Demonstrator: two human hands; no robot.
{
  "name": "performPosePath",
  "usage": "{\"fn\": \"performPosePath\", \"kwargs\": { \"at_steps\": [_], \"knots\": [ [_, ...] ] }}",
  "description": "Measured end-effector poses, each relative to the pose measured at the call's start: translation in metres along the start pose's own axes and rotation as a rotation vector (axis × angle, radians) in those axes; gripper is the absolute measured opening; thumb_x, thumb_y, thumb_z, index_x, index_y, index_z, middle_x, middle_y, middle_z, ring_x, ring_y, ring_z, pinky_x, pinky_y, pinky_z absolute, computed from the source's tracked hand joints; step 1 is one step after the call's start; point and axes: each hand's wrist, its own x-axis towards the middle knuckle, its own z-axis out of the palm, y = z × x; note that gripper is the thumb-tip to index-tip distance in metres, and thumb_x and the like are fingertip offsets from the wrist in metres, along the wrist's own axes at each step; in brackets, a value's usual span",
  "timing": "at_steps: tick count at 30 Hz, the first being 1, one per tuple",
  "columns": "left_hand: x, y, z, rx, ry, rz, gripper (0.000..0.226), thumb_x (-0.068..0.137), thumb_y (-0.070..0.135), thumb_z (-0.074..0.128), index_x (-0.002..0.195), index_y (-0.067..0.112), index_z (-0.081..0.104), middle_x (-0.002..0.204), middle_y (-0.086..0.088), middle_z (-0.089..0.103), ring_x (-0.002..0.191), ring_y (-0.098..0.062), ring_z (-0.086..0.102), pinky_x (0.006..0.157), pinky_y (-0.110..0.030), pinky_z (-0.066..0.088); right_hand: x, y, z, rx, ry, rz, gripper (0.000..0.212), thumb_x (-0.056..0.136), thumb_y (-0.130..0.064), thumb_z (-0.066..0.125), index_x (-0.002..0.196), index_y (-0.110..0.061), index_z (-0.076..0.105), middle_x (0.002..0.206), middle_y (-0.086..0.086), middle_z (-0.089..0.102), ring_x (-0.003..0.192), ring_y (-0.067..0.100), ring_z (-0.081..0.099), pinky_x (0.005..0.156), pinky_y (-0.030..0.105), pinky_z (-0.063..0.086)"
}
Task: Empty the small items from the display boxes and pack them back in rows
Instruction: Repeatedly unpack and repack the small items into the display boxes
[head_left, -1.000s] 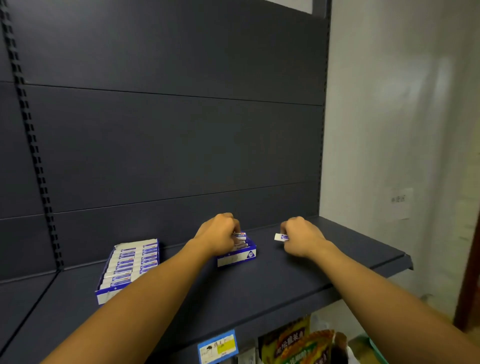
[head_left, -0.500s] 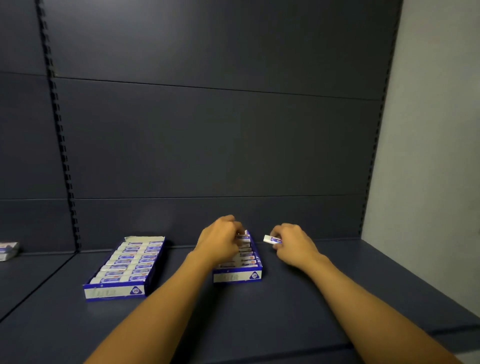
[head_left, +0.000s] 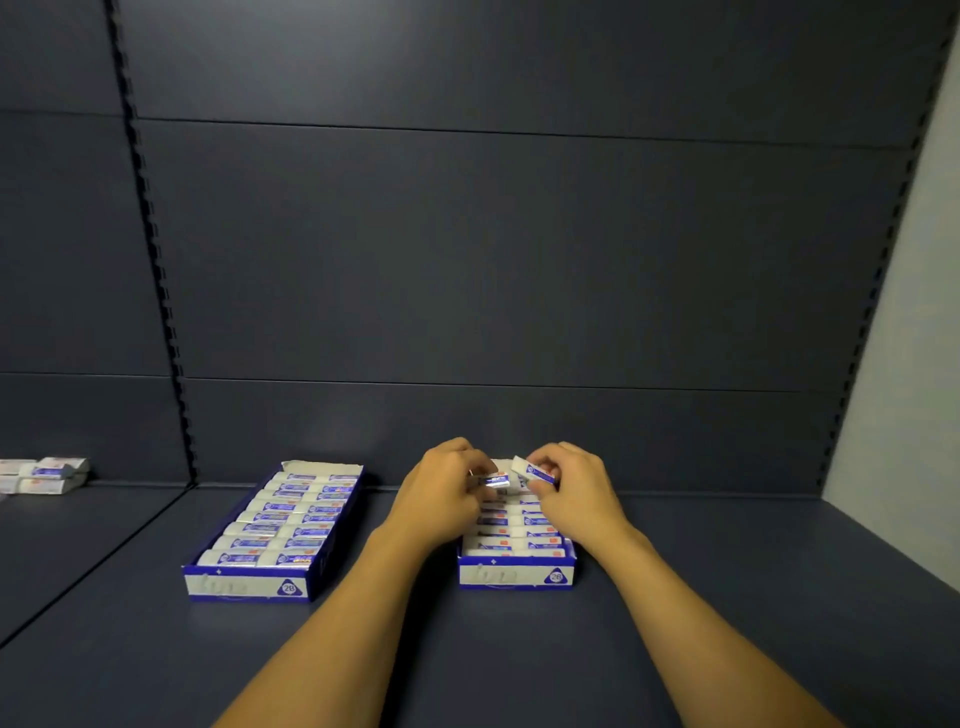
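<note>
Your right hand (head_left: 574, 488) pinches a small eraser (head_left: 535, 472) over the far end of the right display box (head_left: 517, 574); your left hand (head_left: 441, 491) grips another eraser (head_left: 493, 480) there. Left display box (head_left: 249, 584) sits full on the shelf (head_left: 727, 597).

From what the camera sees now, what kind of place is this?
Probably a shop aisle being stocked: a dark metal shelf with slotted uprights, and two blue display boxes of small wrapped items, perhaps erasers.
</note>
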Motion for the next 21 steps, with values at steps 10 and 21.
{"fn": "performPosePath", "kwargs": {
  "at_steps": [10, 21],
  "knots": [
    [0.01, -0.007, 0.013, 0.059, -0.031, 0.061, 0.03, 0.089, 0.026, 0.074, 0.118, 0.022, 0.072, 0.114, 0.005, 0.064, 0.108, -0.013, 0.055, 0.089, -0.034, 0.052, 0.012, 0.007, 0.005, -0.06, 0.007, -0.046, 0.02, 0.087, -0.017, 0.075, 0.101, -0.027, 0.065, 0.1, -0.014, 0.058, 0.09, 0.006, 0.06, 0.069, 0.02, 0.051],
    [0.009, -0.008, 0.017, 0.082, -0.068, 0.006, 0.033, 0.09, 0.024, 0.073, 0.122, 0.02, 0.07, 0.119, 0.0, 0.062, 0.113, -0.015, 0.053, 0.089, -0.027, 0.047, 0.011, 0.007, 0.004, -0.135, -0.032, -0.01, 0.025, 0.088, -0.023, 0.075, 0.111, -0.025, 0.064, 0.111, -0.01, 0.059, 0.094, 0.007, 0.059, 0.065, 0.013, 0.044]
  ]
}}
